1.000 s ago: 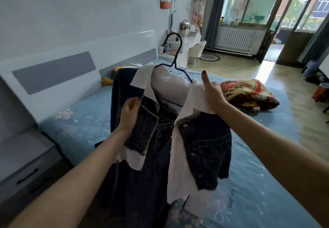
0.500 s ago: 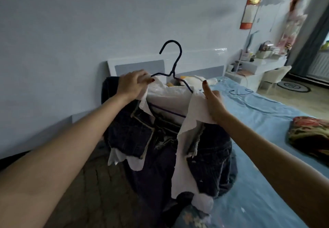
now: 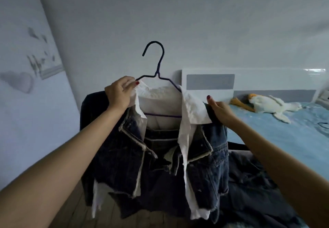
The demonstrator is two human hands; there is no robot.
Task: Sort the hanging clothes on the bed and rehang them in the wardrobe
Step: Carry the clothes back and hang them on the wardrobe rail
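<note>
1. The left hand [image 3: 119,92], down on the denim jacket [image 3: 124,154] front a second ago, now grips the white collar [image 3: 142,92] by the hanger [image 3: 156,71].
2. The right hand [image 3: 219,111] has slid from the collar to the jacket's shoulder.
3. Both arms spread wider.

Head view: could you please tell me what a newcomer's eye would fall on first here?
Centre frame, a denim jacket with a white collar hangs on a dark wire hanger, gripped at the shoulders by the left hand and right hand. At right, a white plush goose lies on the blue bed.
</note>
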